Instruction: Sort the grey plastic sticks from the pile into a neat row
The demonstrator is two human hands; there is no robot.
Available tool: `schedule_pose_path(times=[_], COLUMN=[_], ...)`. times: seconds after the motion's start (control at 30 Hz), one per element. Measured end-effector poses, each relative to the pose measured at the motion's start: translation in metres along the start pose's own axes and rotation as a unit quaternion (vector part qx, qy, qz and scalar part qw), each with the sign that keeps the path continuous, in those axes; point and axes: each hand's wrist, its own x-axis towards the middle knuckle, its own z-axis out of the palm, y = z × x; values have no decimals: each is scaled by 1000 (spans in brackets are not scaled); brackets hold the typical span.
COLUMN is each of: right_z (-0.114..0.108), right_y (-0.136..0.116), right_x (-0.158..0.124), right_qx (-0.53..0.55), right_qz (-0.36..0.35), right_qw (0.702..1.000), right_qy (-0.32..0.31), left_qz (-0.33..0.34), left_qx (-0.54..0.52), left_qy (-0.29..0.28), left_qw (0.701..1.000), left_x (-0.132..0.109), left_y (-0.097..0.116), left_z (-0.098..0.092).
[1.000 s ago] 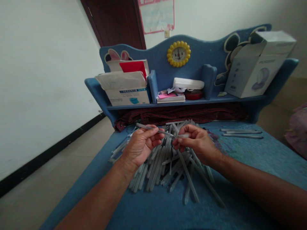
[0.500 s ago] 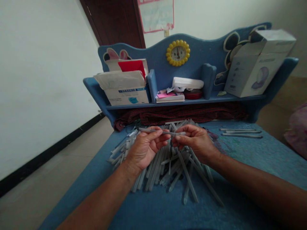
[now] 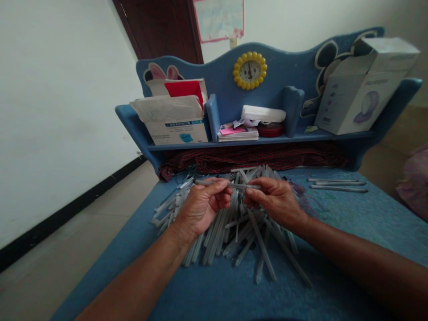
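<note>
A slim, translucent grey pen lies level between my two hands, above the middle of the pile. My left hand pinches its left part between thumb and forefinger, the other fingers curled beneath. Thumb and fingertips of my right hand are closed on the pen's right end. Whether it is one piece or two parts joined, I cannot make out. Below both hands spreads a loose heap of clear pen barrels, pointing in various directions. Several of them reach toward the front of the blue table.
Three similar pens lie side by side on the blue table at right. Behind the heap is a dark red checked cloth under a blue shelf. The shelf bears a mask box, papers, a yellow clock and a white carton.
My right hand has shifted slightly to the right, and the fingers of my left hand are curled a little more. Both hands still hold the pen. The view has tilted slightly.
</note>
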Motion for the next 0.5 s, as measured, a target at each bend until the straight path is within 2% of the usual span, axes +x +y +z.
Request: schedule_pose_path(times=[0.33, 0.5], right_z=[0, -1], right_y=[-5, -2], right_x=[-2, -5], right_qx=[-18, -36], right_qz=[-33, -56], right_qw=[999, 998], right_qy=[24, 1], left_qz=[38, 33], left_qx=[-15, -14], left_qy=[-16, -31], left_qw=[999, 999], left_x=[-2, -4], left_y=[-8, -10], left_z=[4, 6])
